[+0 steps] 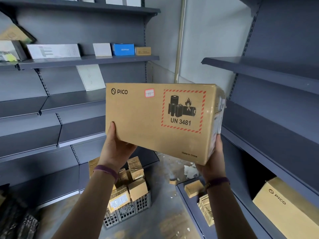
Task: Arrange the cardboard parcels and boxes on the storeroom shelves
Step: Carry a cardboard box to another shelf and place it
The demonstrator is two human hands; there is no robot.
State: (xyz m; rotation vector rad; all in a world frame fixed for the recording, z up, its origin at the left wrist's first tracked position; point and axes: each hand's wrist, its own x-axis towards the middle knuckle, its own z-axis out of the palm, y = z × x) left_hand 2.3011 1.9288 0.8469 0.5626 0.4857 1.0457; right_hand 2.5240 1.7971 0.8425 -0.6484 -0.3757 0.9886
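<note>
Though their fingers hide behind it, the left hand at seven o'clock and right hand at five grasp the rectangular brown cardboard box, raised mid-frame, printed PICO, UN 3481, before dark grey metal shelves.

Matt brown cardboard box with glossy clear tape on its right end; shelves seemingly matt grey painted metal; grey plastic crate; parcels shiny with tape; rough concrete floor
</note>
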